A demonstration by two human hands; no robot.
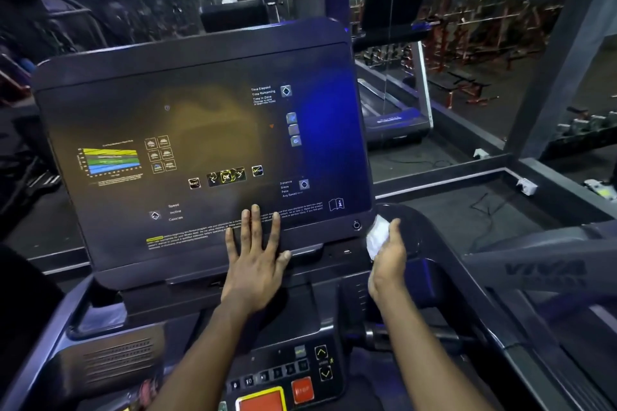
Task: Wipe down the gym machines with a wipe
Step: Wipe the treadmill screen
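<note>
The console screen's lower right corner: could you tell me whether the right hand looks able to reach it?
Probably yes: the right hand, holding the wipe, sits right beside that corner, and nothing lies between them.

Partly hidden inside the right hand (389, 255): wipe (376, 233). Covered by the left hand (255, 253): middle of the warning text (187, 237) on the console panel (100, 110); rest too small to read. Cut off at bottom edge: yellow-framed red button (262, 400), left forearm (200, 360), right forearm (430, 360). Blurred: gym background (467, 27).
</note>
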